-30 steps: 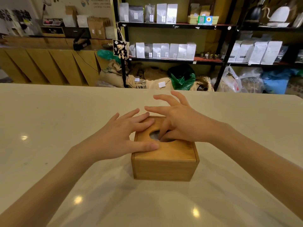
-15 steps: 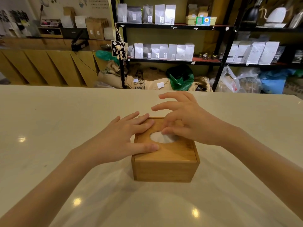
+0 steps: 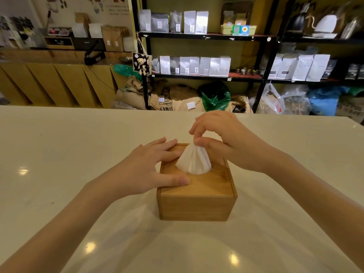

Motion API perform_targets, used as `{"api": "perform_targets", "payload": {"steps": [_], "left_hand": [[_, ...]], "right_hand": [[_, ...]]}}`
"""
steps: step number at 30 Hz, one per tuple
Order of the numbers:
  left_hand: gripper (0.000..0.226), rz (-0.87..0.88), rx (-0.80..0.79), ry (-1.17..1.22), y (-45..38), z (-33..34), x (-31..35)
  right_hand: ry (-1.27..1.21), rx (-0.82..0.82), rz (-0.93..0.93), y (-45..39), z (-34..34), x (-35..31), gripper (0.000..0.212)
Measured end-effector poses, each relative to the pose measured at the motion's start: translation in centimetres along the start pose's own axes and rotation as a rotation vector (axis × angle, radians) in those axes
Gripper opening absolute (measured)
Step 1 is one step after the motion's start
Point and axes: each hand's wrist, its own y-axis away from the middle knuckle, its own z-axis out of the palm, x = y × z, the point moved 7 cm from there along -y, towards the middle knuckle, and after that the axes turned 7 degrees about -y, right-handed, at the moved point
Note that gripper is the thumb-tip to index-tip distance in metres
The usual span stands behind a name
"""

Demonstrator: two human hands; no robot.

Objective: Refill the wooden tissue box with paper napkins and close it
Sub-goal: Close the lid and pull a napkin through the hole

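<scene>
A square wooden tissue box point(image 3: 197, 205) stands on the pale table point(image 3: 59, 154) with its lid in place. A white paper napkin point(image 3: 194, 160) sticks up through the round hole in the lid, fanned into a cone. My right hand point(image 3: 222, 138) pinches the napkin's tip between thumb and fingers just above the box. My left hand point(image 3: 149, 168) lies flat on the left part of the lid, fingers straight, thumb along the lid's front.
The table's far edge runs across the view behind the box. Beyond it stand black shelves point(image 3: 204, 75) with white bags, sacks on the floor point(image 3: 173, 101) and a wooden counter point(image 3: 55, 83) at the left.
My right hand's fingers were in the lid's hole; they have pinched the napkin and drawn it up out of the hole. My left hand stays flat on the lid.
</scene>
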Motion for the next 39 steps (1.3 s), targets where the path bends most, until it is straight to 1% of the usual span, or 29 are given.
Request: {"api": "perform_targets", "payload": {"steps": [2, 5, 6, 8, 10, 12, 13, 14, 15, 17, 18, 20, 22, 24, 26, 27, 28, 30, 31, 32, 33, 34, 36, 37, 39], "left_hand": [[0.064, 0.018, 0.051, 0.051, 0.2, -0.5, 0.4], [0.063, 0.038, 0.210, 0.127, 0.5, -1.4, 0.5], [0.058, 0.049, 0.275, 0.160, 0.6, -1.8, 0.5], [0.040, 0.089, 0.409, 0.202, 0.8, -2.5, 0.7], [0.032, 0.118, 0.509, 0.229, 1.0, -3.0, 0.7], [0.025, 0.126, 0.577, 0.248, 1.1, -3.5, 0.5], [0.022, 0.133, 0.610, 0.254, 1.2, -3.8, 0.5], [0.019, 0.137, 0.635, 0.267, 1.3, -4.1, 0.5], [0.019, 0.139, 0.648, 0.287, 1.3, -4.3, 0.5], [0.017, 0.131, 0.642, 0.344, 1.2, -4.4, 0.3], [0.013, 0.124, 0.637, 0.389, 1.1, -4.4, 0.2], [0.009, 0.127, 0.646, 0.491, 1.1, -4.6, -0.1], [0.013, 0.140, 0.657, 0.557, 1.0, -4.6, -0.4], [0.015, 0.143, 0.667, 0.558, 0.9, -4.6, -0.6], [0.007, 0.148, 0.664, 0.562, 0.9, -4.7, -0.7], [0.012, 0.160, 0.630, 0.543, 0.9, -4.7, -0.8], [0.026, 0.187, 0.561, 0.496, 0.8, -4.6, -0.7], [0.056, 0.271, 0.339, 0.338, 0.7, -3.7, -0.5], [0.067, 0.314, 0.234, 0.263, 0.8, -3.2, -0.4], [0.074, 0.350, 0.177, 0.211, 1.0, -2.9, -0.4], [0.075, 0.372, 0.171, 0.179, 1.1, -2.8, -0.5], [0.073, 0.386, 0.218, 0.157, 1.1, -3.0, -0.4], [0.064, 0.400, 0.400, 0.129, 1.2, -3.7, -0.1], [0.064, 0.412, 0.502, 0.115, 1.3, -4.0, 0.1], [0.064, 0.416, 0.663, 0.084, 1.4, -4.4, 0.6]], "right_hand": [[-0.078, 0.004, 0.046, -0.2, -0.2, 0.1, 0.008], [-0.157, -0.027, 0.081, 0.0, -0.1, 0.0, 0.008], [-0.180, -0.028, 0.090, 0.2, -0.2, 0.1, 0.008], [-0.239, 0.012, 0.124, 0.7, -0.5, 0.4, 0.010], [-0.304, 0.048, 0.167, 1.3, -0.8, 0.7, 0.020], [-0.294, 0.018, 0.198, 2.0, -0.4, 0.8, 0.038], [-0.258, -0.012, 0.209, 2.3, 0.1, 0.9, 0.043], [-0.214, -0.027, 0.212, 2.6, 0.5, 1.1, 0.042], [-0.186, -0.010, 0.211, 2.8, 0.7, 1.2, 0.035], [-0.216, 0.070, 0.211, 2.9, 0.5, 1.5, 0.014], [-0.262, 0.103, 0.216, 3.0, 0.2, 1.7, 0.008], [-0.360, 0.141, 0.247, 3.0, -0.3, 2.2, 0.010], [-0.449, 0.155, 0.291, 3.0, -0.6, 2.7, 0.011], [-0.507, 0.186, 0.306, 3.2, -0.7, 3.0, 0.014], [-0.498, 0.222, 0.297, 3.5, -1.2, 3.0, 0.015], [-0.477, 0.201, 0.286, 3.7, -1.2, 2.9, 0.018], [-0.453, 0.134, 0.272, 4.0, -1.0, 2.7, 0.029], [-0.388, -0.085, 0.258, 4.7, 0.1, 2.5, 0.062], [-0.364, -0.164, 0.258, 5.0, 0.7, 2.4, 0.073], [-0.351, -0.185, 0.254, 5.3, 0.9, 2.5, 0.078], [-0.332, -0.143, 0.234, 5.3, 0.8, 2.5, 0.078], [-0.307, -0.058, 0.201, 5.1, 0.4, 2.6, 0.074], [-0.282, 0.121, 0.149, 4.8, -0.5, 2.4, 0.059], [-0.291, 0.176, 0.135, 4.6, -0.7, 2.3, 0.050], [-0.296, 0.224, 0.109, 4.3, -0.9, 1.9, 0.036]]}}
